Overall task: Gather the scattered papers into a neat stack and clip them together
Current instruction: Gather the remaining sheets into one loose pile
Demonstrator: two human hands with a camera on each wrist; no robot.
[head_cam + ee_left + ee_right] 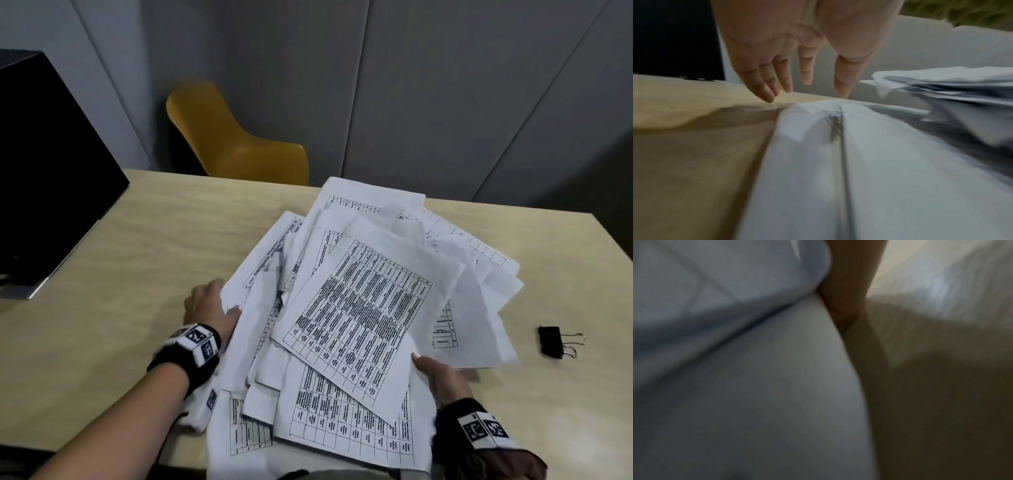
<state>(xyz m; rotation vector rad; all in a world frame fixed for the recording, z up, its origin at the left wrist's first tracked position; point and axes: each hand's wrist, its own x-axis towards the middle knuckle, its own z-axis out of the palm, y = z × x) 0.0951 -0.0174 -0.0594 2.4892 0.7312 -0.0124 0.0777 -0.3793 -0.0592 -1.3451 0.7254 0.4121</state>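
Observation:
A loose, messy pile of printed papers (359, 308) lies fanned out on the wooden table (137, 240). My left hand (209, 305) rests against the pile's left edge. In the left wrist view its fingers (805, 76) are straight and spread above the papers (818, 162). My right hand (438, 373) holds the pile's near right edge, thumb on top, with the other fingers hidden under the sheets. The right wrist view is blurred: papers (735, 386) fill it beside one finger (846, 296). A black binder clip (551, 342) lies on the table right of the pile, untouched.
A dark monitor (44, 164) stands at the table's left end. A yellow chair (233, 144) sits behind the far edge, before a grey panelled wall. Some sheets overhang the near table edge.

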